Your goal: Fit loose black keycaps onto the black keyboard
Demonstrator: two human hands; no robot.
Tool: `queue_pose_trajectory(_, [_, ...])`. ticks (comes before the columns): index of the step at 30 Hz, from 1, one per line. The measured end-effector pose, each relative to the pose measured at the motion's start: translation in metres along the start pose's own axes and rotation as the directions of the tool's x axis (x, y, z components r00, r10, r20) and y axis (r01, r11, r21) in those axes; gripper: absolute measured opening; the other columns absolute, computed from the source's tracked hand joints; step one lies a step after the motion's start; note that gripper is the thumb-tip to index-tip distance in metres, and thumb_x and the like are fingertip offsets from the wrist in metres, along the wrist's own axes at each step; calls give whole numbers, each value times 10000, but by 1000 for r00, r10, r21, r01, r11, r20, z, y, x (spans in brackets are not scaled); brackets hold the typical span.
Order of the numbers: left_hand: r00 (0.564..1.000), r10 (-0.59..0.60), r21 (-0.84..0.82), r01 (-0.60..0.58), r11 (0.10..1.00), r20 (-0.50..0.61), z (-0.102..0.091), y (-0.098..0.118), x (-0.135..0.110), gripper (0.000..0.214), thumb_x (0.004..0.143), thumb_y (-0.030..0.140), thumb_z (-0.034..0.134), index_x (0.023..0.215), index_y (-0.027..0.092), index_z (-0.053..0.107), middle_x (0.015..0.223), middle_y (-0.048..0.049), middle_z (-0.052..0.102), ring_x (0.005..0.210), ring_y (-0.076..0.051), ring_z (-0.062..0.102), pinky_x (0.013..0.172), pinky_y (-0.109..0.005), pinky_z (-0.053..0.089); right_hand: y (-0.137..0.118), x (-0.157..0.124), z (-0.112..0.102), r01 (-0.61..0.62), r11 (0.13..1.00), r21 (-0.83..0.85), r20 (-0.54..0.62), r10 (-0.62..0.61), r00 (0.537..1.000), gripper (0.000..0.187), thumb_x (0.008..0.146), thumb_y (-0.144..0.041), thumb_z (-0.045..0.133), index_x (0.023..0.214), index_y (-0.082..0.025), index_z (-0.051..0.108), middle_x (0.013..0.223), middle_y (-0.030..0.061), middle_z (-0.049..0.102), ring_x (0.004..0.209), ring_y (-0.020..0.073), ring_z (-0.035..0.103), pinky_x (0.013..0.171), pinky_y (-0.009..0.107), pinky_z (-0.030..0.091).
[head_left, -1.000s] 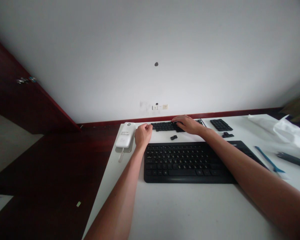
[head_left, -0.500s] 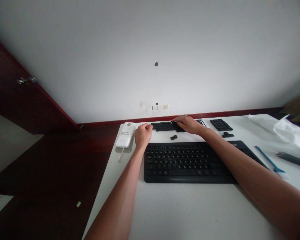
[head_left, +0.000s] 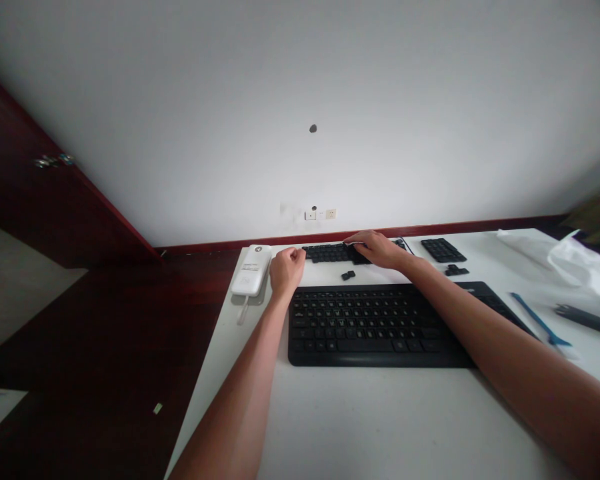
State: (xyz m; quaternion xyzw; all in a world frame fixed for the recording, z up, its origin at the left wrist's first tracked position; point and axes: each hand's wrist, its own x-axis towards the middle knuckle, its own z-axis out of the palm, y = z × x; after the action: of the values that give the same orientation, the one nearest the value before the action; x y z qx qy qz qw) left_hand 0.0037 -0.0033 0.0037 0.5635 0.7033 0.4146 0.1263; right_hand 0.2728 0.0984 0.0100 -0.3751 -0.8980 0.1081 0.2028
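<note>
My left hand [head_left: 287, 271] is curled into a loose fist on the white table [head_left: 360, 413], between a white power bank [head_left: 251, 269] and the left end of a row of black keys [head_left: 327, 253]. What it holds, if anything, is hidden. My right hand [head_left: 377, 249] lies palm down over the right part of that far key row, fingers bent onto the keys. A large black keyboard [head_left: 375, 325] sits in front of both hands, under my right forearm. Loose black keycaps [head_left: 348, 275] lie between the two.
A black numeric key block [head_left: 442, 249] and more loose keys [head_left: 455, 270] lie to the right. A blue pry tool [head_left: 537, 321], a dark pen-like tool [head_left: 587, 320] and a white plastic bag [head_left: 575, 263] sit at the right edge. Dark red floor lies left of the table.
</note>
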Motion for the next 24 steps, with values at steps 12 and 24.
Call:
queue_pose_trajectory(12, [1000,-4,19,4,1000,-1,0,0,0,343,906,351,499,596,206,516,614,-25,573,606,-153,410,615,-303,230,-14,-2,-14,28,997,-71,-69,-33,997,356,913,-250,504,1101,-246,806,1151,76,786,1131,283,697,1060,506,529])
queue_pose_trajectory(24, [1000,-14,4,14,1000,11,0,-1,1,358,907,362,510,584,208,488,599,-18,556,596,-152,403,612,-305,229,-69,1,-38,117,991,61,373,-131,919,235,794,-227,749,1011,-294,812,1037,16,801,934,238,715,819,354,536])
